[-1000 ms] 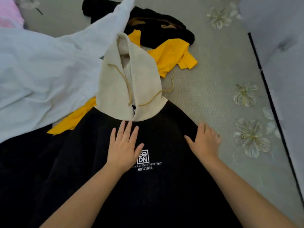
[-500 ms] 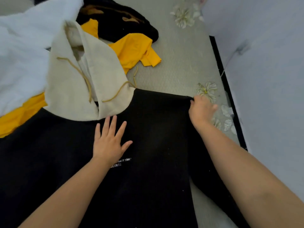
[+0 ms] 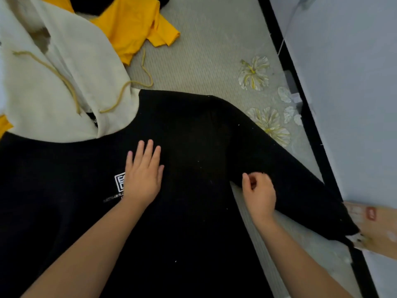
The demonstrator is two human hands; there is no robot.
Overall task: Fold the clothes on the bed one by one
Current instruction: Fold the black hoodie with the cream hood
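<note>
Left hand [image 3: 142, 177] flat, fingers straight, pressing the chest of the black hoodie [image 3: 193, 147] just right of the white logo [image 3: 119, 182]. Reads as an anchor so the body doesn't slide while the other side gets worked.

Right hand [image 3: 258, 193] fingers curled, at the lower edge of the right sleeve [image 3: 290, 186] near the armpit. Looks like a pinch on the fabric, but black on black, so I can't tell whether it actually has hold. Likely setting up to fold the sleeve in across the chest.

Hoodie lies face up on the bed [image 3: 204, 61], cream hood [image 3: 64, 87] spread out above the collar, yellow drawstring [image 3: 137, 82] trailing onto the cover. Sleeve runs out diagonally to the bed's right edge, cuff over the black bed frame [image 3: 311, 125] and against a cardboard box [image 3: 378, 229].

Around: yellow shirt [image 3: 133, 24] partly under the hood, another black garment at top edge, barely visible. Flower print [image 3: 253, 73] on the cover. Wall [image 3: 354, 82] close on the right.

In the way: cuff hanging past the edge could drag on the box. Hood overlaps the yellow shirt, may pull it along.
</note>
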